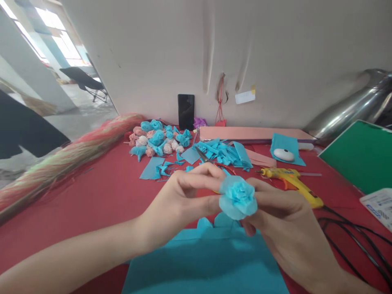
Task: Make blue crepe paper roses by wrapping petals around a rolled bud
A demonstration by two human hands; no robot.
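Observation:
A light-blue paper flower (240, 198) with layered petals is held between my two hands, above the table. The thumb and fingers of my left hand (186, 190) pinch its left edge, on a pale petal. From the right, my right hand (284, 220) grips the flower near its base, which is hidden behind the petals and fingers. Below the hands lies a large sheet of blue paper (202, 261), with rounded petal-shaped pieces (225, 220) at its top edge.
Finished paper flowers (157, 139) and blue paper strips (223, 153) lie at the back. Scissors (202, 155) rest behind my left hand. To the right are a yellow glue gun (294, 181), its black cord (346, 228), a white mouse-like object (283, 154) and a green board (361, 159). A phone (186, 112) leans on the wall.

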